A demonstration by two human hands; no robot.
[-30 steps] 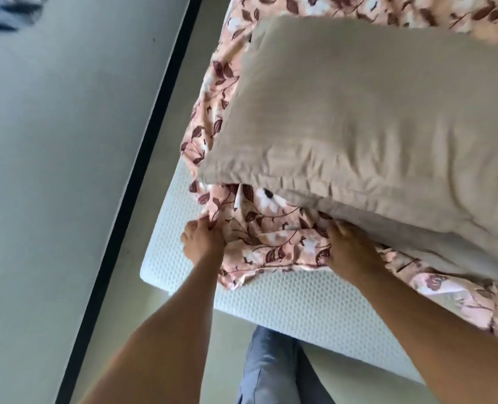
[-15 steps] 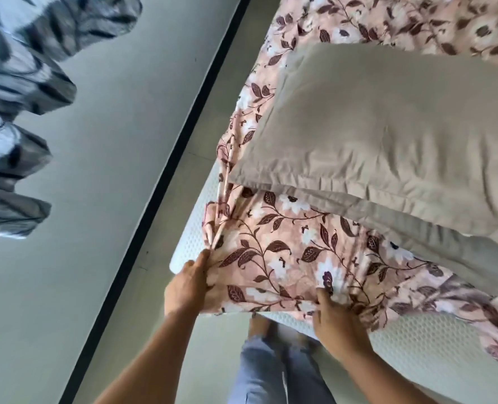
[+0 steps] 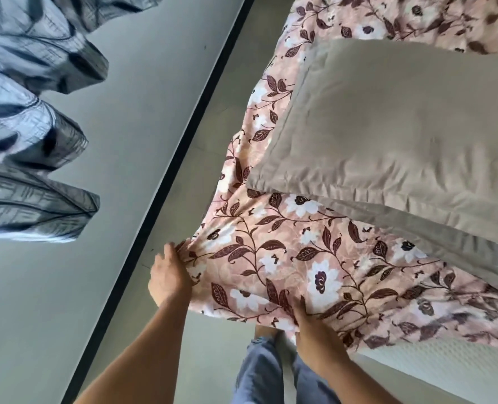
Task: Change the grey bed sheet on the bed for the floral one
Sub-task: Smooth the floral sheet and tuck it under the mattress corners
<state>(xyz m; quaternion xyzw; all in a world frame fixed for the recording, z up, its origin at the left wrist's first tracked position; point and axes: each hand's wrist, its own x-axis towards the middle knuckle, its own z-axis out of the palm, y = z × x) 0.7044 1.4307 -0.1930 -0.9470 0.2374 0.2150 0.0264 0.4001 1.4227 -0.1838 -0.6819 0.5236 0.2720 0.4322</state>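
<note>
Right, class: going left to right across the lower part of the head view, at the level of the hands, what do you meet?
Grey wall → black strip → left hand, gripping the floral sheet at its corner → right hand, pinching its lower edge → bare white mattress.

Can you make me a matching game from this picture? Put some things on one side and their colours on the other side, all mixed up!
Things:
1. floral bed sheet
2. top pillow
3. mattress
4. jeans

Colours:
A. blue
B. white
C. pink with brown leaves
D. beige

Right pairs: 1-C, 2-D, 3-B, 4-A.
</note>
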